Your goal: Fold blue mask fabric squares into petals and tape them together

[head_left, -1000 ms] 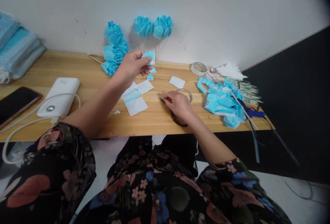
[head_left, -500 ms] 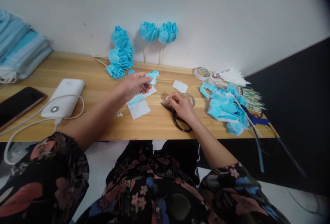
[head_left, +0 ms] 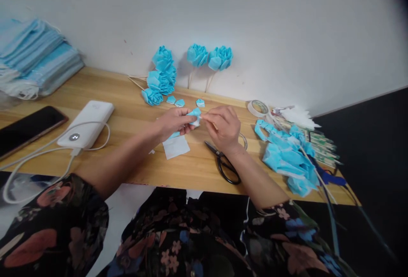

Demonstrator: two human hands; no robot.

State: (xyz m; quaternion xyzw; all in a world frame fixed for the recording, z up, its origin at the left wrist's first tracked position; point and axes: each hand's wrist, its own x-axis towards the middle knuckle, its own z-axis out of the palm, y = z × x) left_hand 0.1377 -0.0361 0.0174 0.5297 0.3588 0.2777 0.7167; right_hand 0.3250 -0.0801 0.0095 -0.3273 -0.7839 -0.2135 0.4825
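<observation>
My left hand (head_left: 174, 122) pinches a small folded blue piece (head_left: 195, 116) above the wooden table (head_left: 127, 111). Facing it, my right hand (head_left: 223, 126) has its fingers closed at the same blue piece, with a thin pale stick showing between them. Black scissors (head_left: 225, 163) lie on the table just below my right hand. White and blue cut pieces (head_left: 176, 145) lie under my left hand. Three small blue petals (head_left: 179, 102) rest behind the hands.
Finished blue flowers (head_left: 161, 75) lean at the wall. A white power bank (head_left: 87, 124) with cable and a dark phone (head_left: 28, 126) lie left, a stack of blue masks (head_left: 38, 58) far left. Tape roll (head_left: 259, 108) and blue scraps (head_left: 287, 154) sit right.
My left hand came down and toward me with the blue piece. My right hand left the scissors and rose to meet it at the blue piece. The camera tilted down.
</observation>
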